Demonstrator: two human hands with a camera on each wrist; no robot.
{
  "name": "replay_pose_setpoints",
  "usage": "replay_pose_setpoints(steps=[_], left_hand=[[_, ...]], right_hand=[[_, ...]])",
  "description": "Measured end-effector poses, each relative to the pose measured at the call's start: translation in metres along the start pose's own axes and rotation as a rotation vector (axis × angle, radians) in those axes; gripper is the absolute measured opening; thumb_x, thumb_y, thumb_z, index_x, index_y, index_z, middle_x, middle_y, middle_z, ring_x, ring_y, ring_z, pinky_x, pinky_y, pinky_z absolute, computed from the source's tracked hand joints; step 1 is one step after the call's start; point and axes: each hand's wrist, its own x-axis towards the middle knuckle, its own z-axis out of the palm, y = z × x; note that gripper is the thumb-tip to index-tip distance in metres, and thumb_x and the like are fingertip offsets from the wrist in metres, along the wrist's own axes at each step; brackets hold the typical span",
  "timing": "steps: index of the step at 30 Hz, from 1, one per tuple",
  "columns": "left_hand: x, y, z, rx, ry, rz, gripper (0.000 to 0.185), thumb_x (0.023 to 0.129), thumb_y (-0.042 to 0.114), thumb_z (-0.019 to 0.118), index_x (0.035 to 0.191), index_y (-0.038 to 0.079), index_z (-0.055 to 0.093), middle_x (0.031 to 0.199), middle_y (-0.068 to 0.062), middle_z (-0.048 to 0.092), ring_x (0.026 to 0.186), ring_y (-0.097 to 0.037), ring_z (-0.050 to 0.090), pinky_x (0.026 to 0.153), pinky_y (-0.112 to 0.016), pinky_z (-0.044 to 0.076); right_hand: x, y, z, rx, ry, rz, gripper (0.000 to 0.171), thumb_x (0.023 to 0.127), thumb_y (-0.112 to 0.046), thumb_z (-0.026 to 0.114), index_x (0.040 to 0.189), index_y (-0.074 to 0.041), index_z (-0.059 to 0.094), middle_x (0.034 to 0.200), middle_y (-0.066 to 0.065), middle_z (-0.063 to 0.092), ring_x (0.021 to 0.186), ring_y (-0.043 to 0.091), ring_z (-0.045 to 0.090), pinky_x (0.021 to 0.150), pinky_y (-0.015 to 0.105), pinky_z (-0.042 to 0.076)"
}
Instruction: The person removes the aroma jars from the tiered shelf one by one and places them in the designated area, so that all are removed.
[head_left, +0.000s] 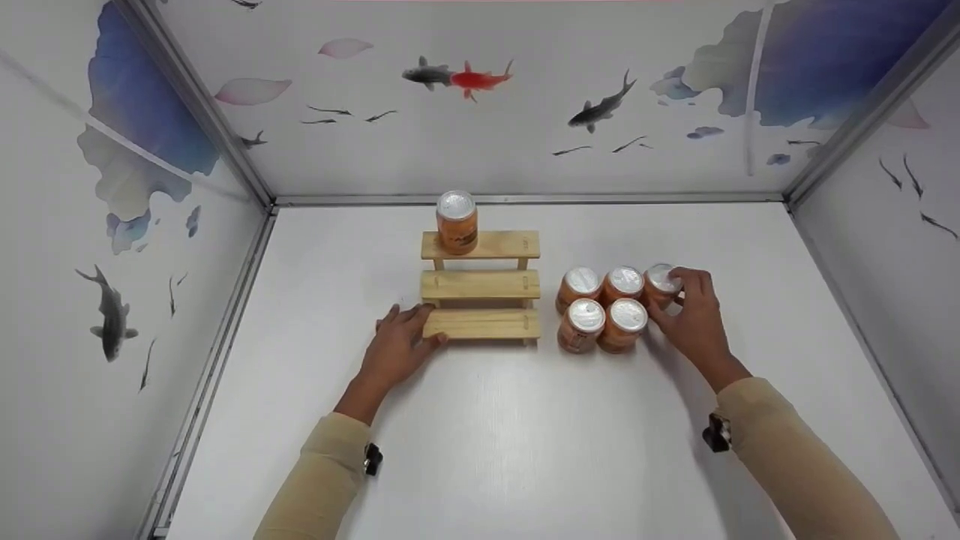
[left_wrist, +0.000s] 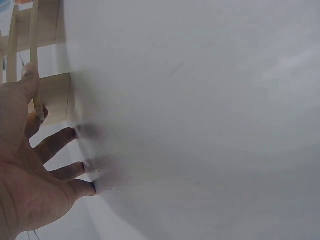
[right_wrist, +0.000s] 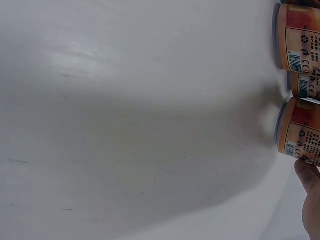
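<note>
orange cans (head_left: 602, 309) with silver lids, pale wooden step rack (head_left: 481, 285), white table (head_left: 525, 435)

White tabletop (head_left: 487, 435), matte, enclosed by fish-patterned walls. Upon it stood: one three-tiered wooden step shelf (head_left: 481, 324), near the centre; five orange cans with silver lids (head_left: 604, 307), upright, clustered touching one another just right of the shelf.

A stepped rack (head_left: 480, 285) stands mid-worktop (head_left: 480, 435), one can (head_left: 457, 222) on its far top step. Five cans (head_left: 604, 306) cluster just right of it. The left hand (head_left: 397, 346) rests at the rack's near left corner.
</note>
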Motion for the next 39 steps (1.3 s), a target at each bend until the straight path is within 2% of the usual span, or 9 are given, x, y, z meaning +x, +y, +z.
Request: replay_pose_setpoints(steps=[6,13,20,25,34,39], left_hand=[[-0.001,-0.002,0.002,-0.018,0.0,0.003,0.075,0.107,0.061,0.064,0.165,0.015,0.053,0.17,-0.017,0.052,0.166,-0.056,0.028,0.129,-0.081,0.025],[-0.001,-0.004,0.002,-0.017,0.01,0.026,0.075,0.107,0.061,0.064,0.165,0.016,0.054,0.169,-0.018,0.053,0.165,-0.057,0.029,0.128,-0.082,0.025],[0.001,-0.004,0.002,-0.013,0.004,0.02,0.074,0.108,0.063,0.062,0.165,0.017,0.054,0.17,-0.017,0.052,0.166,-0.056,0.029,0.127,-0.082,0.026],[0.003,-0.005,0.002,-0.012,-0.002,0.021,0.074,0.109,0.063,0.06,0.166,0.017,0.053,0.171,-0.017,0.051,0.166,-0.056,0.028,0.127,-0.082,0.026],[0.002,-0.005,0.0,-0.005,0.001,0.04,0.075,0.108,0.061,0.062,0.165,0.013,0.053,0.17,-0.019,0.052,0.164,-0.059,0.029,0.126,-0.083,0.027],[0.002,-0.005,0.001,0.002,-0.001,0.033,0.076,0.108,0.062,0.061,0.165,0.012,0.053,0.17,-0.019,0.052,0.165,-0.056,0.03,0.127,-0.081,0.027]], right_hand=[[-0.002,-0.004,-0.004,-0.053,-0.037,-0.002,0.06,0.096,-0.008,0.084,0.142,0.008,0.048,0.139,0.033,0.05,0.116,0.046,0.063,0.091,0.06,0.06],[0.004,-0.012,-0.013,-0.044,-0.024,-0.003,0.061,0.099,-0.013,0.081,0.149,0.006,0.05,0.142,0.033,0.051,0.126,0.053,0.061,0.106,0.069,0.052],[0.017,-0.026,-0.021,-0.083,-0.013,-0.029,0.066,0.103,-0.025,0.077,0.156,0.003,0.05,0.148,0.034,0.052,0.131,0.055,0.06,0.108,0.073,0.052],[0.029,-0.04,-0.021,-0.108,-0.016,-0.036,0.066,0.104,-0.028,0.075,0.159,-0.001,0.05,0.153,0.032,0.053,0.135,0.058,0.061,0.11,0.074,0.051],[0.05,-0.069,-0.01,-0.11,-0.002,-0.146,0.063,0.102,-0.026,0.081,0.156,-0.005,0.059,0.151,0.026,0.06,0.129,0.052,0.068,0.104,0.069,0.057],[0.06,-0.087,-0.005,-0.081,-0.018,-0.205,0.06,0.101,-0.025,0.083,0.154,-0.008,0.063,0.151,0.022,0.062,0.132,0.048,0.068,0.103,0.066,0.058]])
